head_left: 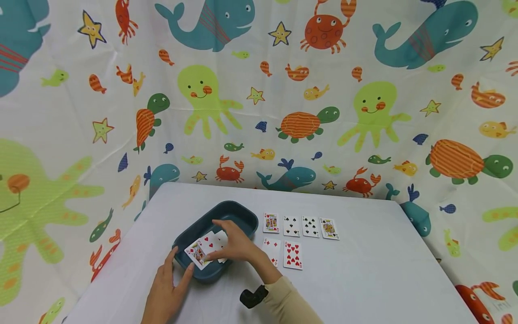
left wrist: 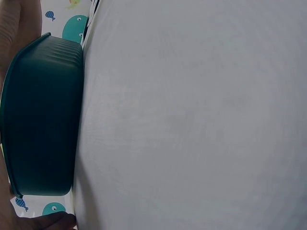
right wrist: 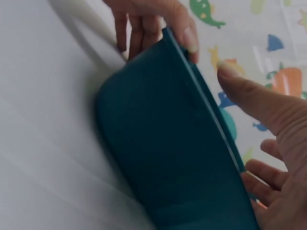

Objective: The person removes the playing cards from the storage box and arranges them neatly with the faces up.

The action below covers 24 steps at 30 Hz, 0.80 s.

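Note:
A dark teal plastic tub point(head_left: 243, 213) stands on the table, with several playing cards point(head_left: 208, 245) in its near end, a face card and a hearts card on show. My left hand point(head_left: 167, 288) holds the tub by its near left end, thumb and fingers at the rim. Over the cards reaches my right hand point(head_left: 232, 243), thumb and fingers spread apart, the thumb at the edge of the face card. In the right wrist view, my right thumb point(right wrist: 254, 96) is above the rim and the other fingers hang inside it; no card shows there.
Right of the tub lie face-up cards in two rows: a red face card point(head_left: 271, 223), two spades cards point(head_left: 291, 226), another face card point(head_left: 329, 229), a diamonds card point(head_left: 272, 249) partly behind my right forearm, and a hearts card point(head_left: 293, 255). A sea-animal print curtain point(head_left: 259, 96) hangs behind the white table point(head_left: 364, 279).

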{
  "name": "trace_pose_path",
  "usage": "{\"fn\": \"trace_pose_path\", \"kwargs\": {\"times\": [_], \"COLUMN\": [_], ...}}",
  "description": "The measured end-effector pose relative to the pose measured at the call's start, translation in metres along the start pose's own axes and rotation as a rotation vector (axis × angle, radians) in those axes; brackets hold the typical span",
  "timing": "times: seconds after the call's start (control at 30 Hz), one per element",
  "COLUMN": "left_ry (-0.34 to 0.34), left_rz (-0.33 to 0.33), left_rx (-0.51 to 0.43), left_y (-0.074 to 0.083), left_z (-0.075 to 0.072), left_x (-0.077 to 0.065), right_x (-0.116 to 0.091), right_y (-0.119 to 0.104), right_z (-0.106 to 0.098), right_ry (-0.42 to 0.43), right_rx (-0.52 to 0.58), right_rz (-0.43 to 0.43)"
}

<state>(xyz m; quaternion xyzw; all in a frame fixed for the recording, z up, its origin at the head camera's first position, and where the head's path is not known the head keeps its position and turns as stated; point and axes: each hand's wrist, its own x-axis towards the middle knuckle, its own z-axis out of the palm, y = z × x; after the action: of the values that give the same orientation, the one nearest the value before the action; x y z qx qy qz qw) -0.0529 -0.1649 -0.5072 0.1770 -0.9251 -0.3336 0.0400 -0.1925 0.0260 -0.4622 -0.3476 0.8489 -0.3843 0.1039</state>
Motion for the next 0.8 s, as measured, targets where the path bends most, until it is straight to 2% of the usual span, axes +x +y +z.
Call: {"fn": "trace_pose_path", "kwargs": {"times": [0.3,0.8], "left_ry": [-0.003,0.005], "left_rz": [0.003,0.008], "left_rx": [0.001,-0.004], "left_y": [0.001,0.001], "left_z": [-0.001,-0.001], "left_x": [0.0,0.0], "right_x": [0.019,0.034], "right_y": [0.004,0.007], "right_z": [0.002,0.009], "right_ry": [-0.144,-0.231], "right_rx": [-0.118,-0.205], "right_rz": [-0.021,-0.029]}}
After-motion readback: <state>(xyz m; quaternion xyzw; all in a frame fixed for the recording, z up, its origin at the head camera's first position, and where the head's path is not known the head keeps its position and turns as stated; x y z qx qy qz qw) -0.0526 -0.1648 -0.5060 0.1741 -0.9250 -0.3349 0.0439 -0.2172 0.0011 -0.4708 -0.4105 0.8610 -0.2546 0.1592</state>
